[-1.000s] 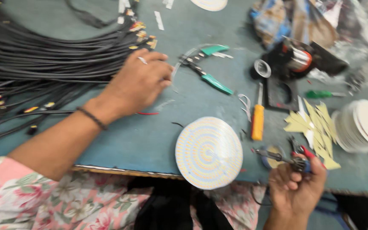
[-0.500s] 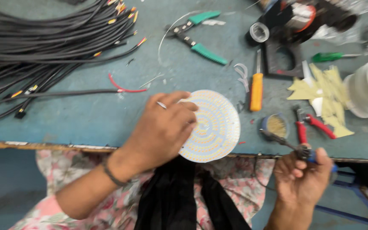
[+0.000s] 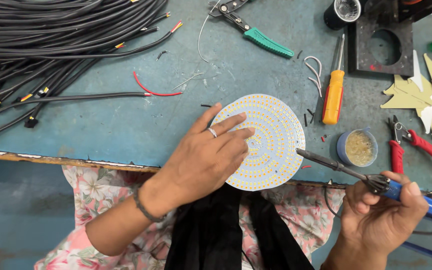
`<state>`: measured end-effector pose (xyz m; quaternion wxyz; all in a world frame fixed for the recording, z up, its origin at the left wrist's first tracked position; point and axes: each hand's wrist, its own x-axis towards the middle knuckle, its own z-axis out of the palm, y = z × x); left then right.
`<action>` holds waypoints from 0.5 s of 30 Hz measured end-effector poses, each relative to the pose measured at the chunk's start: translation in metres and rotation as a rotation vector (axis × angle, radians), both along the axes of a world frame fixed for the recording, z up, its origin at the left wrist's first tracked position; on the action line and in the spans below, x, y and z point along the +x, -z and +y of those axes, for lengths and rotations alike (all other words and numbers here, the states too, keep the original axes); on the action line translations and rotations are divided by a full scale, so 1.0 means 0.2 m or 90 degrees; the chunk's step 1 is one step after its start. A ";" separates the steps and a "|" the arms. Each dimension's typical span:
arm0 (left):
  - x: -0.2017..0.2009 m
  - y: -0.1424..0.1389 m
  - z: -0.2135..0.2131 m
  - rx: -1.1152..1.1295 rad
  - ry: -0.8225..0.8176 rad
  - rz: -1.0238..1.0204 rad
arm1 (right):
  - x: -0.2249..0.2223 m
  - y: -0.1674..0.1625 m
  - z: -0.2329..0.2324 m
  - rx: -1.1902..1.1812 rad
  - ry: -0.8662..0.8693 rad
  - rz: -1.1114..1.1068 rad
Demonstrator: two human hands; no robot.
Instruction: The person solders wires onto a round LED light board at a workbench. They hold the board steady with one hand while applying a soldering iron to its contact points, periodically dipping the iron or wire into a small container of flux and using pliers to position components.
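A round white circuit disc (image 3: 271, 137) dotted with small yellow chips lies at the near edge of the blue table (image 3: 106, 127). My left hand (image 3: 203, 157) rests flat on the disc's left side, fingers spread, a ring on one finger. My right hand (image 3: 383, 215) grips a blue-handled soldering iron (image 3: 371, 181). The iron's dark tip points left and hovers just off the disc's right rim.
A bundle of black cables (image 3: 51, 40) fills the far left. A loose red wire (image 3: 153, 90), green-handled pliers (image 3: 256, 32), a yellow screwdriver (image 3: 333, 90), a small blue cup of flux (image 3: 358, 147), red cutters (image 3: 416, 145), a black stand (image 3: 383, 47) and yellow card scraps (image 3: 431, 92) surround the disc.
My left hand came from the far cables down onto the disc and now lies flat on it. The view has drawn closer. My right hand has raised the iron's tip beside the disc.
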<state>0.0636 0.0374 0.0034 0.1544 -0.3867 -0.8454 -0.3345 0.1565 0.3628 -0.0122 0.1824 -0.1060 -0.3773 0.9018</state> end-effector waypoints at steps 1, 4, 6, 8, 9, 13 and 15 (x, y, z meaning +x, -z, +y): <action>-0.02 0.00 0.00 0.000 0.012 -0.006 | -0.01 0.01 0.01 0.001 -0.003 0.005; -0.12 0.00 -0.02 -0.021 0.070 0.032 | -0.01 0.03 0.03 0.046 0.047 -0.026; -0.18 0.01 -0.03 -0.051 0.108 0.049 | 0.00 0.04 0.03 0.061 0.067 -0.029; -0.21 0.01 -0.03 -0.093 0.135 0.045 | 0.00 0.05 0.02 0.056 0.080 -0.021; -0.20 0.00 -0.03 -0.090 0.114 0.054 | 0.01 0.06 0.01 0.046 0.088 -0.016; -0.07 -0.02 0.00 -0.070 0.008 0.080 | -0.01 0.08 -0.05 0.071 0.108 -0.023; -0.01 -0.03 0.02 -0.058 -0.051 0.083 | -0.01 0.09 -0.07 0.080 0.107 -0.018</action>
